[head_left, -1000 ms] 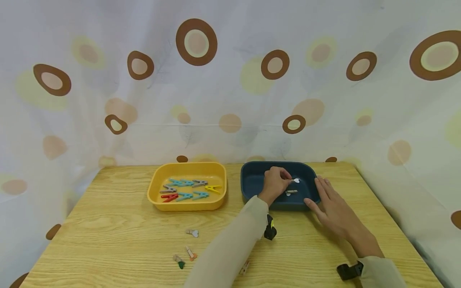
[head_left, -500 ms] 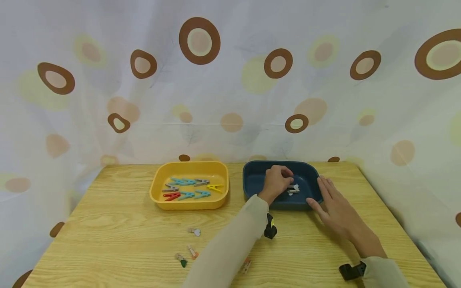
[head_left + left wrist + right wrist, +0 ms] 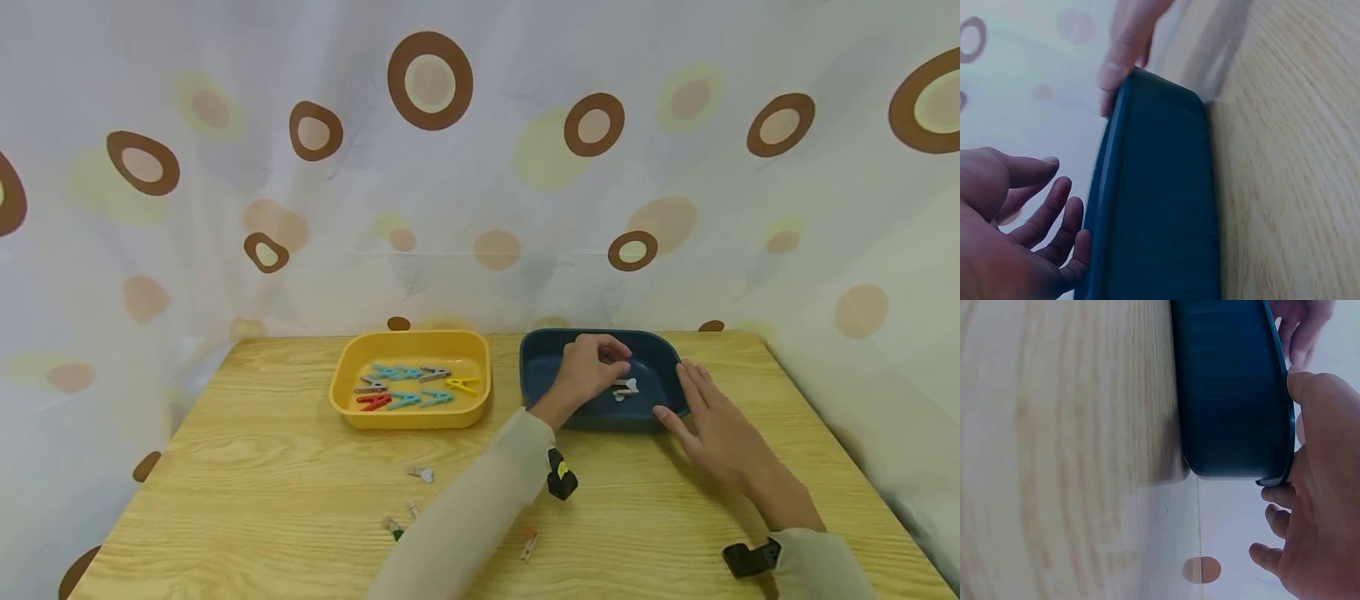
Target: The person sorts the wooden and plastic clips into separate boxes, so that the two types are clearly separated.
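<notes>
My left hand [image 3: 591, 367] is over the dark blue tray [image 3: 540, 400], thumb and fingers apart and nothing between them, as the left wrist view also shows. Just below its fingertips, small wooden clothespins [image 3: 625, 391] with white hearts lie close together on the tray floor. At the tray's front right corner rests my right hand [image 3: 720, 433]. Its thumb touches the near rim and its fingers lie straight along the right side; in the right wrist view the thumb [image 3: 1310, 387] meets the rim and the other fingers extend past the corner.
Left of the blue tray stands a yellow tray [image 3: 408, 421] with several plastic clothespins in blue, grey, red and yellow. Nearer on the wooden table lie a white-heart clothespin [image 3: 422, 473], a green-tipped one [image 3: 393, 527] partly behind the left sleeve, and an orange-tipped one [image 3: 529, 546].
The left hand lowered a white-heart clothespin beside another in the blue tray and let it go; its fingers have since spread and risen slightly. The right hand stays at the corner.
</notes>
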{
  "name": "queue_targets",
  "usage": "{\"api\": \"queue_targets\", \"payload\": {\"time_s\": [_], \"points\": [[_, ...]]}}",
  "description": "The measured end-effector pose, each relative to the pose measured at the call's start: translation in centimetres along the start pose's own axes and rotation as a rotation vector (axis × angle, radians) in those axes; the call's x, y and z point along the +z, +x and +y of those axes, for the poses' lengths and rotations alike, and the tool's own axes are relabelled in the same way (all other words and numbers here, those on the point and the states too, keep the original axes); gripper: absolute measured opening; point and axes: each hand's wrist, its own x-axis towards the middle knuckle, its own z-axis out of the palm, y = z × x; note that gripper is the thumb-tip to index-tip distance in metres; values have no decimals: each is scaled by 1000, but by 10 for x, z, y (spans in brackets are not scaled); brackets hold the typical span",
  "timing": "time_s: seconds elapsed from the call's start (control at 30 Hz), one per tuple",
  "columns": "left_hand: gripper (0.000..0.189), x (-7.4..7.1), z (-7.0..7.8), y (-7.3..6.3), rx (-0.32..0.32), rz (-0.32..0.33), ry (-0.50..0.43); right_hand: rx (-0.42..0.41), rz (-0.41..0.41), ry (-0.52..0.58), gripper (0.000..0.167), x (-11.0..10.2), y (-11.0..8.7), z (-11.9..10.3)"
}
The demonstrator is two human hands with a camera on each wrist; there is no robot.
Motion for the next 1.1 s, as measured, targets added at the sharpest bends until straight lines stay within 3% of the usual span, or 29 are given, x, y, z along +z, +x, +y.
{"api": "queue_targets", "payload": {"time_s": [0.3, 0.5, 0.67, 0.93, 1.1], "points": [[11, -20, 2, -33, 85, -38, -65, -14, 6, 5, 83, 0, -4, 2], [12, -33, 6, -54, 174, -41, -92, -18, 13, 9, 82, 0, -5, 2], [13, -44, 8, -72, 203, -58, -115, -19, 8, 11, 82, 0, -4, 3], [13, -58, 3, -99, 210, -102, -168, -10, 14, 3, 83, -1, -2, 4], [12, -67, -10, -118, 149, -94, -156, -18, 6, 11, 83, 0, -1, 4]]}}
